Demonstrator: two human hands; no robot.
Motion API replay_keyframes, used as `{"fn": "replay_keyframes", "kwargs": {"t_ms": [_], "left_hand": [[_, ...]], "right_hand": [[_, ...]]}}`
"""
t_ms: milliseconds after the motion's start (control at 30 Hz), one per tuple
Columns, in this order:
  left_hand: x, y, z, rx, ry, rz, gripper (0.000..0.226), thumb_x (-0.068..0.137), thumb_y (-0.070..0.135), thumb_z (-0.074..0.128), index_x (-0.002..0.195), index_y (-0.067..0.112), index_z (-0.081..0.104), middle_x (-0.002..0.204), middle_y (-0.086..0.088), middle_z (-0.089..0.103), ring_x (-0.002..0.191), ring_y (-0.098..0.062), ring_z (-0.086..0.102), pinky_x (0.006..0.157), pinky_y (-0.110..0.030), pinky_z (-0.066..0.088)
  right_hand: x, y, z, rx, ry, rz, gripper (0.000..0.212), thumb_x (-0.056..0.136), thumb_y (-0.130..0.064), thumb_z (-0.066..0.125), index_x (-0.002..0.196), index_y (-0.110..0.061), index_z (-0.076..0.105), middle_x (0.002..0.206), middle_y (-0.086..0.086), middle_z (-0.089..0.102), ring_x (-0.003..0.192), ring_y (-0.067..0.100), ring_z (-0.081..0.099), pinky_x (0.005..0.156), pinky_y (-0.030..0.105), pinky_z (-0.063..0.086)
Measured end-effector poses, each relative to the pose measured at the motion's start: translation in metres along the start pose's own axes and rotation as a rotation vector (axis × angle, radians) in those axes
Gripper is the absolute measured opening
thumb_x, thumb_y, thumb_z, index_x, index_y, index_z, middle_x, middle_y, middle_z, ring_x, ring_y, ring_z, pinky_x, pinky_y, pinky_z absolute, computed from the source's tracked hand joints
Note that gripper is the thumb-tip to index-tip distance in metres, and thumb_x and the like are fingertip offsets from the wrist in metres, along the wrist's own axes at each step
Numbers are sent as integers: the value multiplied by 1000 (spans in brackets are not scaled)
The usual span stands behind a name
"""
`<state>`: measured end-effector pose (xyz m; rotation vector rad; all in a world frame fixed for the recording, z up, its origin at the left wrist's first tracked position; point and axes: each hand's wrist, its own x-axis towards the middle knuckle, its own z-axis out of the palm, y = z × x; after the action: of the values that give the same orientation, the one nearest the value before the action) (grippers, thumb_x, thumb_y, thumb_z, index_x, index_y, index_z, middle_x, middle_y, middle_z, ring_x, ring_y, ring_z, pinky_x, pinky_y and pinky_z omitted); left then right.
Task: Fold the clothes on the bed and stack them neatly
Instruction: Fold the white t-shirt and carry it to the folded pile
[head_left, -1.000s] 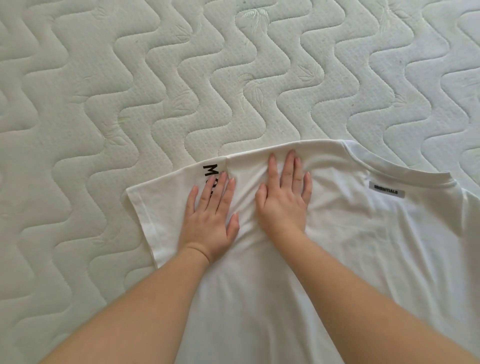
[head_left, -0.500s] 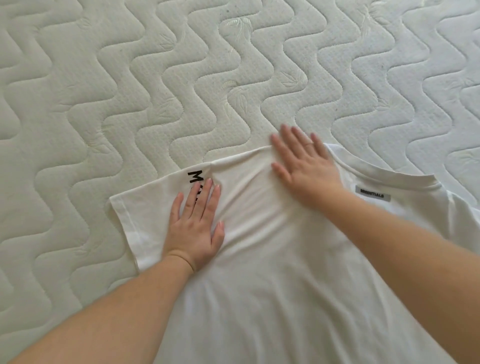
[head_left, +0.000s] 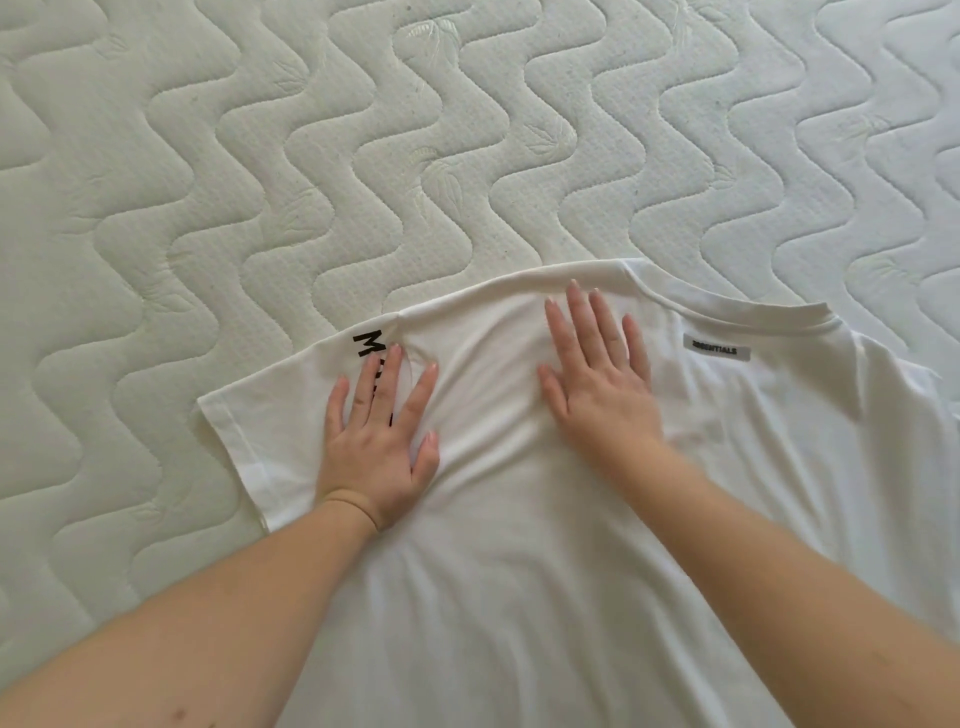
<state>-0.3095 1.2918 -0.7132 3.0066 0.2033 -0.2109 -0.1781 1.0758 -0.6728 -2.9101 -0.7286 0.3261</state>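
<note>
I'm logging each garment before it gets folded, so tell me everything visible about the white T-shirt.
The white T-shirt looks like soft knit cotton. It lies flat and faintly wrinkled on the quilted mattress, its ribbed collar bearing a grey label. The short sleeve shows black lettering. The left hand and right hand press flat on it.

Bedroom in a home. A bare mattress (head_left: 322, 171) fills the view: pale quilted cover, wavy stitch lines, faint leaf motifs, no sheet on it. A white tee (head_left: 519, 571) lies spread flat on the mattress, with a small label (head_left: 716, 351) at the collar and black print on the sleeve. Soft, even light. Nothing else of the room shows.
</note>
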Motion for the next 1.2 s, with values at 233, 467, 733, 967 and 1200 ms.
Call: {"fn": "replay_keyframes", "kwargs": {"t_ms": [233, 467, 733, 967, 1200], "left_hand": [[-1, 2, -1, -45, 14, -22, 68, 88, 47, 30, 154, 30, 25, 163, -5, 14, 150, -26, 14, 118, -52, 10], [-3, 8, -11, -41, -14, -73, 67, 87, 51, 28, 152, 35, 29, 164, -4, 11, 151, -22, 6, 119, -48, 2], [4, 42, -29, 209, 402, 303, 37, 93, 27, 42, 123, 16, 59, 132, -9, 55, 125, -32, 49, 111, -58, 21], [38, 236, -47, -46, 244, 505, 38, 83, 19, 44, 109, 9, 69, 99, -10, 69, 86, -34, 65, 73, -42, 46], [76, 365, -44, -79, 15, 621, 51, 95, 17, 51, 146, 18, 44, 148, -7, 46, 137, -27, 40, 105, -42, 30]], "right_hand": [[-139, 100, -17, 20, -49, 466, 69, 93, -51, 10, 157, -26, 4, 163, -9, -9, 149, 5, -12, 120, 30, -13], [-184, 137, 10, 41, 0, 574, 69, 93, -48, 16, 157, -24, 11, 166, 1, 4, 152, 14, 1, 123, 38, 0], [-182, 147, 23, 71, 54, 553, 70, 90, -45, 28, 156, -23, 20, 165, 3, 12, 151, 16, 10, 122, 40, 5], [-184, 152, 29, 111, 91, 504, 70, 91, -44, 31, 157, -24, 16, 165, 2, 8, 152, 15, 5, 122, 39, 2], [-202, 187, -13, 618, 217, 415, 64, 84, -19, 36, 147, -14, 43, 158, 7, 31, 148, 20, 23, 122, 37, 12]]}}
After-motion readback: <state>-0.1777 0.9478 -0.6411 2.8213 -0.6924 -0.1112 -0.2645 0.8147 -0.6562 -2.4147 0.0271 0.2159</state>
